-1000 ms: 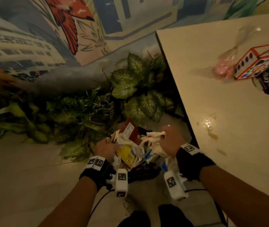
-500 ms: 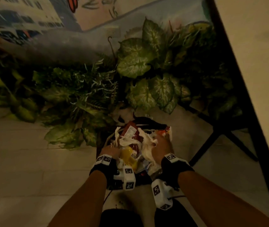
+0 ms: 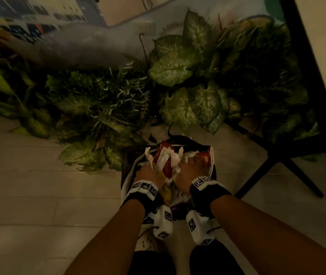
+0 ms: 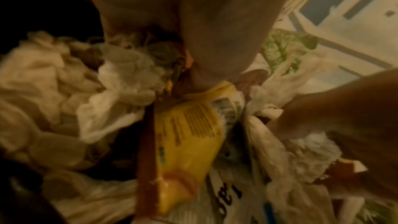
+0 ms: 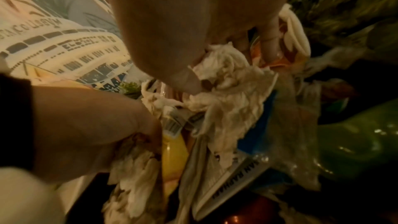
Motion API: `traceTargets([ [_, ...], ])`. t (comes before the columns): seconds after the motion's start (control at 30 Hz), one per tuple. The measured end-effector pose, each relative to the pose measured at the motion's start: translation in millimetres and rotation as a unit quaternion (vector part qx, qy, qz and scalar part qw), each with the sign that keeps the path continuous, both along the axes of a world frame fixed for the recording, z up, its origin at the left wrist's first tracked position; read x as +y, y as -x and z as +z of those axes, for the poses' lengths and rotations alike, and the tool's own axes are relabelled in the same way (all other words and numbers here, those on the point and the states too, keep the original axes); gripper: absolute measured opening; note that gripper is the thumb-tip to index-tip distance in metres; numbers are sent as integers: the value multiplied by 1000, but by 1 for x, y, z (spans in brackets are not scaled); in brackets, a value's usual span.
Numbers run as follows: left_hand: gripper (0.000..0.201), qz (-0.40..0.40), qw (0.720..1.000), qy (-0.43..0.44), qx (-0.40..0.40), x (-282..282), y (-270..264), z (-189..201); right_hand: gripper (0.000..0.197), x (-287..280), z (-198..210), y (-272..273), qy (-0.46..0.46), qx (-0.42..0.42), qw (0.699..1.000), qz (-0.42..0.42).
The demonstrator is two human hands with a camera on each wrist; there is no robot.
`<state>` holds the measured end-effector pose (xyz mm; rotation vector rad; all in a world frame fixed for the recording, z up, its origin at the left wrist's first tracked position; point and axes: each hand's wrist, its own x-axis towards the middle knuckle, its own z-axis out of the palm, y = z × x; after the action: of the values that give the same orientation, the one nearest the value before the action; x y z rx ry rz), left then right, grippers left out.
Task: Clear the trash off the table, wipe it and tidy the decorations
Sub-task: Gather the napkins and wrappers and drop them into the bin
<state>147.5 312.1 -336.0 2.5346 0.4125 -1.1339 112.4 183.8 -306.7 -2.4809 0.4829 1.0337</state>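
Observation:
A wad of trash, crumpled white napkins (image 3: 175,155) round a red wrapper (image 3: 163,161) and a yellow wrapper (image 4: 189,134), sits between both hands at the mouth of a dark bin (image 3: 213,171) on the floor. My left hand (image 3: 147,173) grips the wad's left side, fingers curled into the napkins (image 4: 53,83). My right hand (image 3: 187,171) grips the right side, its thumb (image 5: 183,77) pressed on a stained napkin (image 5: 226,94). In the right wrist view the left hand (image 5: 86,125) shows beside the yellow wrapper (image 5: 172,151). The fingertips are buried in the paper.
The table's dark edge (image 3: 307,76) runs down the right, with its black legs (image 3: 277,163) just right of the bin. Leafy plants (image 3: 178,62) line the mural wall behind the bin. Pale floor tiles (image 3: 39,195) lie to the left. Something shiny green (image 5: 355,142) lies inside the bin.
Both hands have carried the wad down and away from the table edge to the bin's mouth. The view has tipped down, so the tabletop with its decorations is out of sight.

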Motion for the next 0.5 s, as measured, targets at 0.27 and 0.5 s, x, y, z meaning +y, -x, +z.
traceTargets([
  [0.27, 85, 41, 998, 33, 18, 5, 9, 51, 89, -11, 30, 28, -114, 32, 992, -36],
  [0.5, 66, 34, 996, 79, -37, 14, 20, 104, 90, -29, 65, 44, -145, 44, 984, -92],
])
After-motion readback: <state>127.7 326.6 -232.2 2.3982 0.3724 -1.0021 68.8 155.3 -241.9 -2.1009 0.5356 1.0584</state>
